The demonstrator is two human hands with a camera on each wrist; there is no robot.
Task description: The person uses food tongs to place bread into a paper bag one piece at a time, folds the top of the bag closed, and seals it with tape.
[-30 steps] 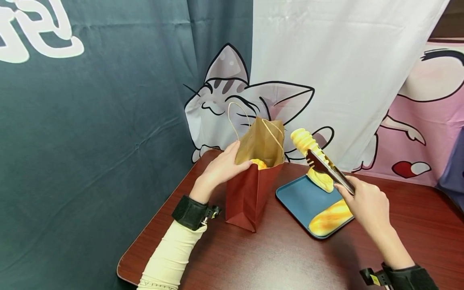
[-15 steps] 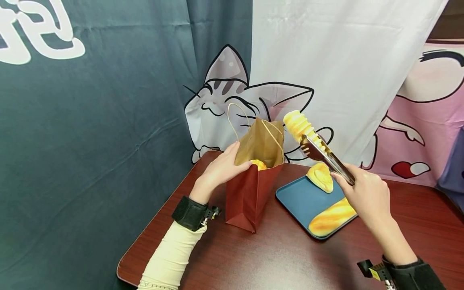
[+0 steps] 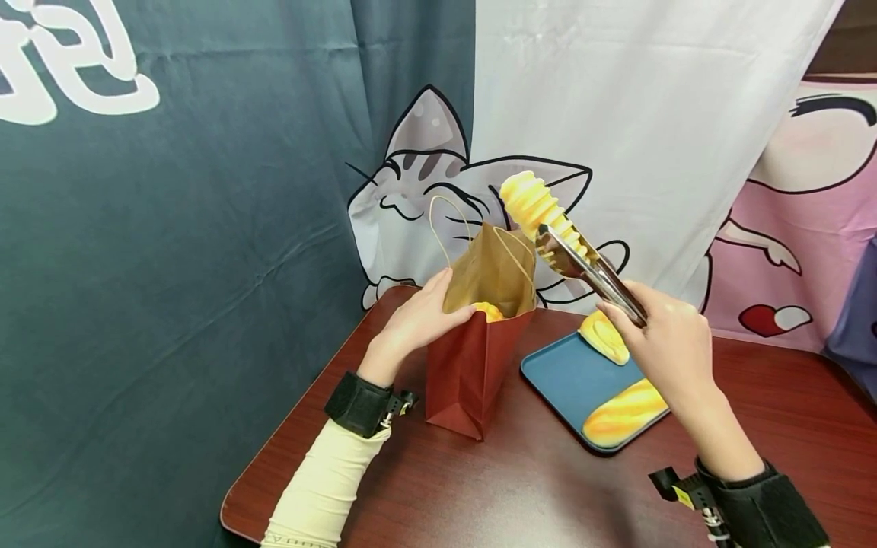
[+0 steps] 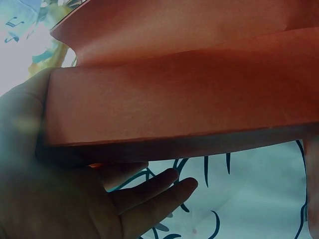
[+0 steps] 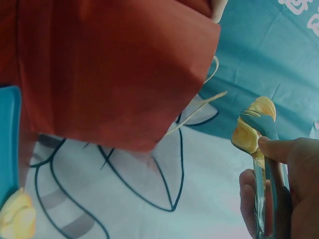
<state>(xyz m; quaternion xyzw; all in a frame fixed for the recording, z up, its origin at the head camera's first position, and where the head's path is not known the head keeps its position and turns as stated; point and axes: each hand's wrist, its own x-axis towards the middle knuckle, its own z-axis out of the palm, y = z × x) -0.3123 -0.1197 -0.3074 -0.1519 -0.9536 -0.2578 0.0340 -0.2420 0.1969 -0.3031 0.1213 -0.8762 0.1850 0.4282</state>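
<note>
My right hand [image 3: 674, 339] grips metal tongs [image 3: 594, 278]. Between their tips is a ridged yellow bread roll [image 3: 530, 204], raised beside the mouth of a red paper bag [image 3: 462, 373]. The bag stands upright, its brown inside [image 3: 489, 266] showing. My left hand [image 3: 421, 312] holds the bag's near left edge, thumb over the rim and fingers along the outside. In the left wrist view, the bag's red side [image 4: 174, 104] lies between thumb and fingers. Just inside the rim, another yellow bread piece [image 3: 489, 310] shows, mostly hidden. The tongs [image 5: 264, 184] also appear in the right wrist view.
Right of the bag lies a blue tray [image 3: 558, 380]. A long loaf [image 3: 623, 415] rests at its near right side, and a folded yellow bun [image 3: 604, 336] at its far edge. Two string handles [image 3: 448, 199] rise from the bag. Printed curtains [image 3: 651, 114] hang behind the wooden table [image 3: 521, 495].
My right hand has carried the tongs and bread roll up and to the left, from above the tray toward the bag's opening. The left hand and the bag have stayed in place.
</note>
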